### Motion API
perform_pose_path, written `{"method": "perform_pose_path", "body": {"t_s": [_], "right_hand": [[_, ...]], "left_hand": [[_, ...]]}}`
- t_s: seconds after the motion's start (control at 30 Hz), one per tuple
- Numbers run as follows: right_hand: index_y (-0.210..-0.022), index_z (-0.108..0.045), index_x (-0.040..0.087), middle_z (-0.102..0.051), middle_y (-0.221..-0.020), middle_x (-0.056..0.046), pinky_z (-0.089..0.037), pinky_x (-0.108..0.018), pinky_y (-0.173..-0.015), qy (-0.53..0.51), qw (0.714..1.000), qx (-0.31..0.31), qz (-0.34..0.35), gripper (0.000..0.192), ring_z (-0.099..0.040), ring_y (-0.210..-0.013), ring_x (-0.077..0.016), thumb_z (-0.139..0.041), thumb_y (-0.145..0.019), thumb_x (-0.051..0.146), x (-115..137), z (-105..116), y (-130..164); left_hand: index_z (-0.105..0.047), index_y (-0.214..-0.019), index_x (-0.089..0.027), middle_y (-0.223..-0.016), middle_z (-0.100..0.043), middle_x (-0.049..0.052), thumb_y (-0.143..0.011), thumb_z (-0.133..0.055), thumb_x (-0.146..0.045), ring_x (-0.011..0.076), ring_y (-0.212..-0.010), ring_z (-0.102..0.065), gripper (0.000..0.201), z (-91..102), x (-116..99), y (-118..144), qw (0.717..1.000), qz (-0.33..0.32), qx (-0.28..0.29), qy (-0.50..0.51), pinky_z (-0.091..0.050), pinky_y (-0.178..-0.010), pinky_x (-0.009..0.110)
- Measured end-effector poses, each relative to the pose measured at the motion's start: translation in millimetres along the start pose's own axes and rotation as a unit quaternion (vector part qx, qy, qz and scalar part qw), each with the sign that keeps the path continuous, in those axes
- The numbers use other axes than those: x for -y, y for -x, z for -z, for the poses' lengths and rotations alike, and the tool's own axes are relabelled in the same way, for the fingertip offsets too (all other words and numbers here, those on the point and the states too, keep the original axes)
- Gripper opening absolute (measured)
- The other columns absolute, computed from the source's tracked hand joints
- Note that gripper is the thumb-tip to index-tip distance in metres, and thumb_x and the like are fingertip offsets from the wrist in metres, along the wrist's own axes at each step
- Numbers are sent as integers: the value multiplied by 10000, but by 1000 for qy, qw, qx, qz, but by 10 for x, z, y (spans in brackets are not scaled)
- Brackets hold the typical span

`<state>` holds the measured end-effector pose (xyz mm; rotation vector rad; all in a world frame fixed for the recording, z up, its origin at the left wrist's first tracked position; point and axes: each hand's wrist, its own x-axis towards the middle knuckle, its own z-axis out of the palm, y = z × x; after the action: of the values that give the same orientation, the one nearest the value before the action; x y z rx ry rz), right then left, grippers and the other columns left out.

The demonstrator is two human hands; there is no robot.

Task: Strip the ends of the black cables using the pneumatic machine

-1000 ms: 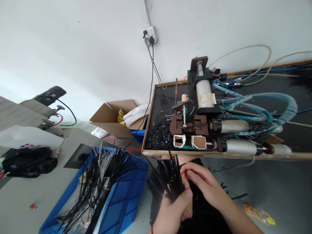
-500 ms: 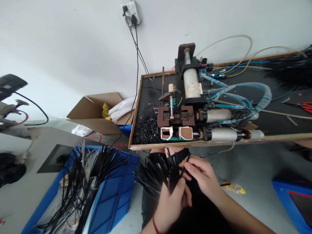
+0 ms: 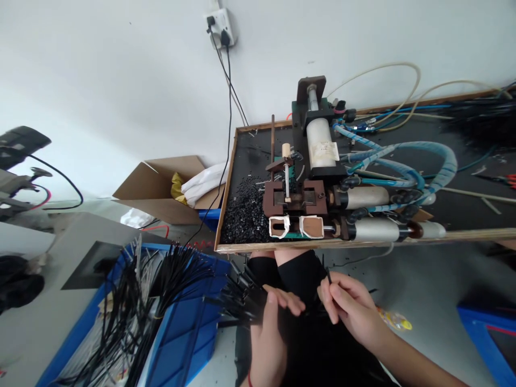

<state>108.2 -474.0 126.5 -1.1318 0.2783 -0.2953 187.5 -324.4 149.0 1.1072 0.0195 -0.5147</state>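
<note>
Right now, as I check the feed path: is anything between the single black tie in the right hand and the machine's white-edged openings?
Nothing visible blocks it. The right hand pinches one black tie below the board edge; the white-edged openings sit just above, open space between.

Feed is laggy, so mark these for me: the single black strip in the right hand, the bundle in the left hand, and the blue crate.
single black strip (image 3: 328,276), head view, its upper end above the fingers
bundle (image 3: 239,296), head view, fanned tips
blue crate (image 3: 193,328), head view, inner wall
</note>
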Motion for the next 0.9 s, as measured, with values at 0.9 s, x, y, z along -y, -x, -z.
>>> {"method": "perform_pose_path", "body": {"t_s": [0.9], "right_hand": [[-919, -660, 228, -631, -906, -50, -469, -315, -704, 110, 993, 8, 47, 370, -590, -776, -207, -459, -1130, 458, -155, -515, -97]], "left_hand": [[-773, -1101, -194, -445, -422, -117, -890, -866, -449, 60, -385, -368, 344, 29, -95, -168, 994, 0, -95, 57, -418, -465, 190]]}}
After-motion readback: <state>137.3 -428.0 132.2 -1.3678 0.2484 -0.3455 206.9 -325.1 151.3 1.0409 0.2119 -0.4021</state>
